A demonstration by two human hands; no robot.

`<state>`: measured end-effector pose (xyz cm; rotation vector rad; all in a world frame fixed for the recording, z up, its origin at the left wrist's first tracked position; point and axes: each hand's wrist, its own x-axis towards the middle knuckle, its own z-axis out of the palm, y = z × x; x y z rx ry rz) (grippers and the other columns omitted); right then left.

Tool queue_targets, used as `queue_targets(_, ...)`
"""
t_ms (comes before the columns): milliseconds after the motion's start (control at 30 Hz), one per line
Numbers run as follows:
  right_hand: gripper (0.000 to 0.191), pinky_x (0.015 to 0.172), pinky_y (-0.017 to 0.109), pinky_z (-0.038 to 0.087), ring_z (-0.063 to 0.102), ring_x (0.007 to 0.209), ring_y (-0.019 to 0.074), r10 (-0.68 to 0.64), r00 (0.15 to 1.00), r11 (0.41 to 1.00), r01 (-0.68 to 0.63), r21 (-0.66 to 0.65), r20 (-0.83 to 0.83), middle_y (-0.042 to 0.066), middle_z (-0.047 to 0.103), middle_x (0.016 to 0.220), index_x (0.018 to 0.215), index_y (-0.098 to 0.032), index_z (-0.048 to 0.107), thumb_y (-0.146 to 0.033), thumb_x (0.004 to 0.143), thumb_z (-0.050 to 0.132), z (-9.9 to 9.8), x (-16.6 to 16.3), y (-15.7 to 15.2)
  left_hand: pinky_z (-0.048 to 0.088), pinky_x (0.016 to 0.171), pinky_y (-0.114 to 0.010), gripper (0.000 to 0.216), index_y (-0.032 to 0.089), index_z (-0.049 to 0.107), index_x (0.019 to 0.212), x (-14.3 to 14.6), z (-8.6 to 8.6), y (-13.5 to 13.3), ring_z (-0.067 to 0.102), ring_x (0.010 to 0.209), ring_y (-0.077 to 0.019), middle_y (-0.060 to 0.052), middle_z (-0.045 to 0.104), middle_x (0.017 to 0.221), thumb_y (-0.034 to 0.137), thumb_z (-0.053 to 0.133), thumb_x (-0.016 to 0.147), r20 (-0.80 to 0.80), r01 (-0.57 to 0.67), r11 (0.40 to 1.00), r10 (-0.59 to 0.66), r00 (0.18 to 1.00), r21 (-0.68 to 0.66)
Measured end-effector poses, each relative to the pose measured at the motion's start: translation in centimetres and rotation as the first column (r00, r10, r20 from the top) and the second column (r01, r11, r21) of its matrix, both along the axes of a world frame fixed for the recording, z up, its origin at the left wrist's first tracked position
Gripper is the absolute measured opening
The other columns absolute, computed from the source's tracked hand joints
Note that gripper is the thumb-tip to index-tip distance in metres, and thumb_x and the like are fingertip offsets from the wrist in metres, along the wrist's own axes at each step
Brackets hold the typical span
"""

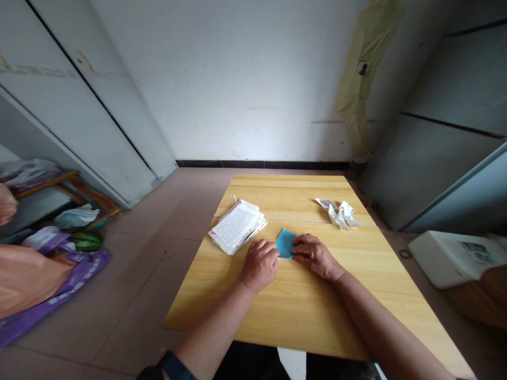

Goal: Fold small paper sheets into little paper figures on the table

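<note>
A small blue folded paper [285,241] lies on the wooden table [301,311], between my two hands. My left hand [260,264] rests knuckles-up at the paper's left edge, fingers curled and pressed onto it. My right hand [315,256] covers the paper's right side, its fingers bent and pressing down. Part of the paper is hidden under both hands.
A stack of printed paper sheets [236,225] lies left of my hands. Several folded white paper pieces [338,211] sit at the far right of the table. Bags and a watermelon [86,241] lie on the floor at left; a white box [451,258] stands at right.
</note>
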<state>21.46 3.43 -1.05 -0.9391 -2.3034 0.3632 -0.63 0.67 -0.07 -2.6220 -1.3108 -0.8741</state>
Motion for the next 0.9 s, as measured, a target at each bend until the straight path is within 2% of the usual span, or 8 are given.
queue_targets(167, 0.022, 0.079, 0.037, 0.048, 0.06, 0.09, 0.0207, -0.005, 1.0, 1.0, 0.006, 0.016, -0.023, 0.009, 0.066, 0.098, 0.087, -0.024, 0.073, -0.029, 0.089, 0.052, -0.1, -0.1, 0.2, 0.041, 0.074, -0.036, 0.012, 0.019, 0.061, 0.069, 0.1, 0.1, -0.2, 0.055, 0.084, -0.0199, -0.004, 0.065, 0.086, 0.018, 0.058, 0.081, -0.022, -0.014, 1.0, 0.014, 1.0, -0.021)
queue_targets(300, 0.021, 0.078, 0.036, 0.049, 0.06, 0.089, 0.0203, -0.012, 0.999, 1.0, 0.013, 0.013, -0.034, 0.009, 0.065, 0.097, 0.087, -0.024, 0.072, -0.027, 0.088, 0.052, 0.0, -0.2, 0.2, 0.04, 0.072, -0.034, 0.018, 0.019, 0.06, 0.067, 0.1, 0.3, -0.2, 0.052, 0.081, -0.0183, -0.003, 0.063, 0.084, 0.025, 0.058, 0.084, -0.029, -0.015, 1.0, 0.014, 0.999, -0.023)
queue_targets(533, 0.013, 0.081, 0.038, 0.051, 0.059, 0.094, 0.0222, -0.066, 0.993, 0.997, 0.062, -0.044, -0.098, 0.01, 0.064, 0.102, 0.09, -0.023, 0.07, -0.029, 0.082, 0.062, 0.0, 0.3, 0.2, 0.041, 0.07, -0.032, 0.016, 0.019, 0.058, 0.067, 0.1, 0.2, -0.2, 0.05, 0.078, -0.0171, -0.003, 0.057, 0.078, 0.021, 0.058, 0.083, -0.035, -0.014, 0.999, 0.013, 0.999, -0.041)
queue_targets(667, 0.022, 0.086, 0.04, 0.051, 0.059, 0.098, 0.0232, -0.129, 0.982, 0.989, 0.118, -0.084, -0.138, 0.01, 0.064, 0.105, 0.099, -0.024, 0.069, -0.028, 0.079, 0.064, -0.1, 1.3, 0.5, 0.042, 0.074, -0.034, 0.006, 0.02, 0.062, 0.076, 0.0, 0.2, -0.2, 0.051, 0.082, -0.0185, -0.004, 0.06, 0.085, 0.016, 0.059, 0.08, -0.007, 0.004, 0.999, -0.004, 1.0, -0.038)
queue_targets(900, 0.033, 0.093, 0.042, 0.049, 0.057, 0.108, 0.0245, -0.158, 0.976, 0.98, 0.137, -0.143, -0.149, 0.009, 0.061, 0.115, 0.108, -0.025, 0.067, -0.022, 0.075, 0.064, -0.6, 1.9, 0.8, 0.044, 0.075, -0.036, 0.009, 0.02, 0.064, 0.086, 0.0, 0.1, -0.2, 0.053, 0.083, -0.0196, -0.005, 0.063, 0.09, 0.016, 0.057, 0.081, 0.019, 0.016, 1.0, -0.016, 1.0, -0.025)
